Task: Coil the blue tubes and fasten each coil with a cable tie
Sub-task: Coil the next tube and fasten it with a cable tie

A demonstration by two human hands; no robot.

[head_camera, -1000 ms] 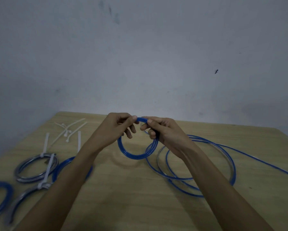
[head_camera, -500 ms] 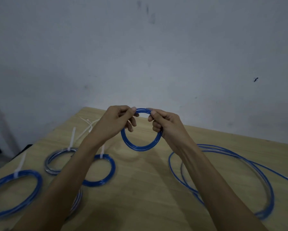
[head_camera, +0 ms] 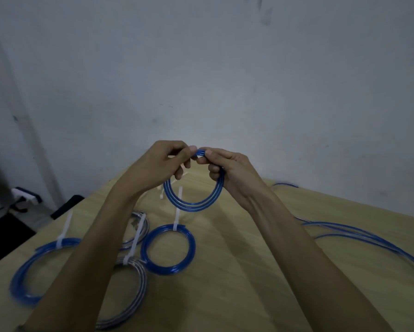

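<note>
Left hand: the grip is closing on the top of the small blue coil, thumb and curled fingers pinching the bundled turns.
Right hand: the grip is pinching the same top arc just beside the left, thumb lying along the tube, fingers curling under it.
Coil in hand: it is hanging in the air above the table, a few turns lying side by side, with no tie on it that can be seen.
Finished coils: a tied blue coil is lying just below the hands; a larger tied coil is sitting near the left edge; two paler coils, partly hidden by the left forearm, are lying between them.
Loose tubing: long uncoiled loops are trailing across the right side of the table.
Spare cable ties: white, lying behind the coil, half hidden by the hands.
Risk, springing: the tube looks stiff, so freeing one hand to fetch a tie is likely to let the turns fan out.
Risk, reach: the ties are lying beyond the coil, so a one-handed stretch may be loosening the pinch.
Risk, tying: threading with turns misaligned could be leaving one turn outside the tie.
</note>
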